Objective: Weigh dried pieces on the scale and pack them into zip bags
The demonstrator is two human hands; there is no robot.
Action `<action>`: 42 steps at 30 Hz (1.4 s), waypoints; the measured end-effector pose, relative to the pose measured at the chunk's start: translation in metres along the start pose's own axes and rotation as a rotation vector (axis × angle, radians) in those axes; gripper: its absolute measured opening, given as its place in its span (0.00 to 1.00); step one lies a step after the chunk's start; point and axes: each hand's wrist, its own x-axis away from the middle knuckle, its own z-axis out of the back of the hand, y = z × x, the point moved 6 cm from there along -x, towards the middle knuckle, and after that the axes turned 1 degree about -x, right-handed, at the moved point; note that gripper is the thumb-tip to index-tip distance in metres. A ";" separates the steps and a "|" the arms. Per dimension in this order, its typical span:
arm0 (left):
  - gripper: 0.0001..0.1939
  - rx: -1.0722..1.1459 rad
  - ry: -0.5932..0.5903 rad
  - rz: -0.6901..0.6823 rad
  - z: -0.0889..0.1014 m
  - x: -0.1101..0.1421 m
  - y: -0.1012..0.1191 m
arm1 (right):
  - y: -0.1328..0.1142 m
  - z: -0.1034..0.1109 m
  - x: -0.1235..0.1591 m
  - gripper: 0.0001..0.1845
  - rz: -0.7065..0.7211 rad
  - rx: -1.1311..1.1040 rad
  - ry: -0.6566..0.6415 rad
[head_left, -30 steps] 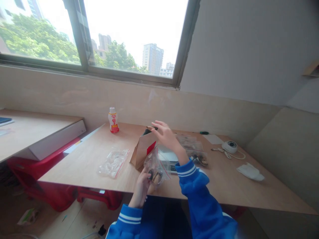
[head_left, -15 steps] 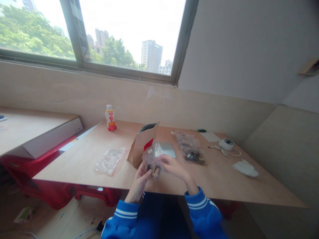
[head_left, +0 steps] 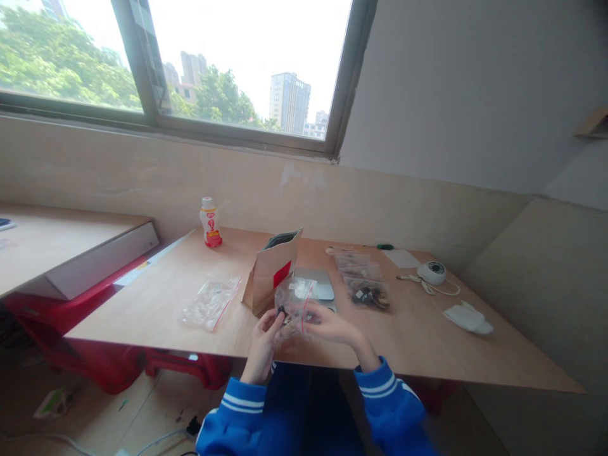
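A clear zip bag with a red seal line is held between my hands above the table's front edge. Small dark and tan pieces, too small to name, lie in its lower part. My left hand pinches the bag's left side, thumb on top. My right hand is closed on the bag's right side by the red seal line. Right behind the bag stands an open brown paper pouch with a red label. A flat silver scale lies behind my right hand, partly covered by the bag.
Clear zip bags lie to the left. Filled zip bags lie in a row to the right. Farther right are a white round device with a cable and a crumpled white tissue. A white and red bottle stands at the back left.
The bag has turned so its red seal line stands nearly upright on the right. My right hand has moved slightly lower along it. The left hand keeps its pinch.
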 end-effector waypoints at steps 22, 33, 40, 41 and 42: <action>0.15 -0.122 -0.031 -0.155 -0.003 0.001 -0.002 | 0.019 -0.003 -0.004 0.19 -0.029 -0.139 0.086; 0.17 -0.196 0.022 -0.197 0.001 0.001 0.003 | 0.021 0.002 -0.007 0.16 -0.071 -0.115 0.271; 0.19 -0.084 0.056 -0.097 -0.001 0.003 0.004 | 0.017 0.009 -0.005 0.09 -0.055 -0.035 0.390; 0.20 -0.080 0.050 -0.078 -0.001 0.003 0.003 | 0.016 0.011 -0.005 0.08 -0.042 -0.042 0.402; 0.21 -0.078 0.041 -0.059 -0.002 0.003 0.002 | 0.014 0.012 -0.004 0.07 -0.031 -0.054 0.417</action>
